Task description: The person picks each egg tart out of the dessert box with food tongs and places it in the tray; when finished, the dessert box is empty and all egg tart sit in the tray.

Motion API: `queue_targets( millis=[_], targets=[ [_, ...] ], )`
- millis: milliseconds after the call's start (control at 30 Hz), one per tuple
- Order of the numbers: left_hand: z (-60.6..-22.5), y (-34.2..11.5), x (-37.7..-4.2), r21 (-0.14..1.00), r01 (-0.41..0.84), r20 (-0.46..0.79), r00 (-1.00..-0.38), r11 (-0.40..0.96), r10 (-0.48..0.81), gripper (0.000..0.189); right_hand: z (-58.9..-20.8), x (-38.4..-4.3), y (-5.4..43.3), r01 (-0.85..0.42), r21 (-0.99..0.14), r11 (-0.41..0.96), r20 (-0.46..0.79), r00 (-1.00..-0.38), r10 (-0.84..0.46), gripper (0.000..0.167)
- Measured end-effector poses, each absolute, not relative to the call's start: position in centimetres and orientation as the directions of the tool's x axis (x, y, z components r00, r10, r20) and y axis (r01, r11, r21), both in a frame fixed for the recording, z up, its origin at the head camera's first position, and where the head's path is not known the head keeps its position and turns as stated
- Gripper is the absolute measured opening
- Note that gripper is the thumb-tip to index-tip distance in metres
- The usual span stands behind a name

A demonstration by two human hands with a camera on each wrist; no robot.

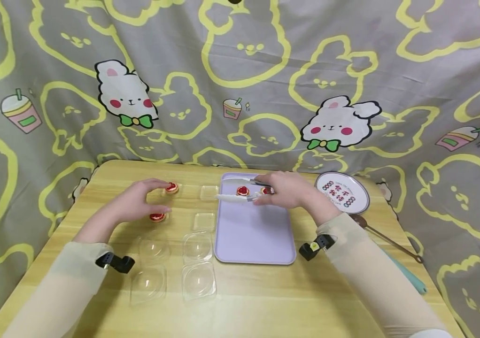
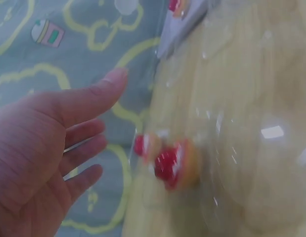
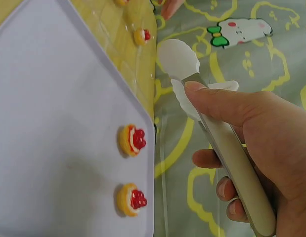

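My right hand (image 1: pixel 285 190) grips a pair of tongs (image 3: pixel 232 163) with pale handles and white scalloped ends, over the far part of a lilac tray (image 1: pixel 254 239). Two small tarts topped with red berries, a left one (image 1: pixel 243 191) and a right one (image 3: pixel 131 200), sit on that tray under the tongs. With thumb and fingers spread apart, my left hand (image 1: pixel 134 202) hovers by two more berry tarts, the far one (image 1: pixel 172 188) and the near one (image 1: pixel 157 217). Nothing is between its fingers in the left wrist view. Those two tarts stand on clear square plastic bases.
Two clear square bases (image 1: pixel 204 221) lie left of the tray. Closer to me are several clear domed lids (image 1: pixel 198 280). Right of the tray stand a white plate with red lettering (image 1: pixel 342 192), a brown long-handled utensil (image 1: pixel 392 241) and a teal handle (image 1: pixel 411 278). A patterned curtain (image 1: pixel 265 94) borders the table.
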State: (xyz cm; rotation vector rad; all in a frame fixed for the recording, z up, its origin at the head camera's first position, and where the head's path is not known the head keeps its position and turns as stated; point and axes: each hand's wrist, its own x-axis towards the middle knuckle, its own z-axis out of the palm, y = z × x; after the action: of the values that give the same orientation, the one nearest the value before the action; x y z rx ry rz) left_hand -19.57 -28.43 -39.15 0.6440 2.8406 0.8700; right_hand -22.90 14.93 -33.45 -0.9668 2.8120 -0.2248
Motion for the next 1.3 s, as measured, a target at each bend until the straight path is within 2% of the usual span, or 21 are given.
queue_targets(
  millis=[333,600,800,1033,1300],
  targets=[
    [-41.3,-31.0,-18.0,0.556,0.276,-0.052,-0.930,0.784,0.364,0.084,-33.8,-22.1,12.3,-0.669,-0.208,0.714,-0.081,-0.716,-0.694,0.067],
    [-42.4,-31.6,-17.9,0.552,0.291,-0.058,-0.922,0.782,0.383,0.080,-34.2,-21.8,10.8,-0.709,-0.162,0.687,-0.051,-0.689,-0.723,0.064],
    [-42.7,-31.6,-18.1,0.548,0.291,-0.054,-0.923,0.784,0.380,0.077,-34.6,-21.9,9.5,-0.717,-0.176,0.674,-0.056,-0.676,-0.734,0.053],
    [-42.7,-31.2,-18.4,0.549,0.296,-0.067,-0.917,0.782,0.394,0.072,-34.9,-21.9,7.8,-0.709,-0.200,0.676,-0.105,-0.671,-0.734,0.069],
    [-42.9,-30.6,-18.8,0.555,0.313,-0.074,-0.904,0.771,0.420,0.071,-36.0,-21.9,4.9,-0.721,-0.176,0.670,-0.109,-0.662,-0.742,0.066]
  ],
)
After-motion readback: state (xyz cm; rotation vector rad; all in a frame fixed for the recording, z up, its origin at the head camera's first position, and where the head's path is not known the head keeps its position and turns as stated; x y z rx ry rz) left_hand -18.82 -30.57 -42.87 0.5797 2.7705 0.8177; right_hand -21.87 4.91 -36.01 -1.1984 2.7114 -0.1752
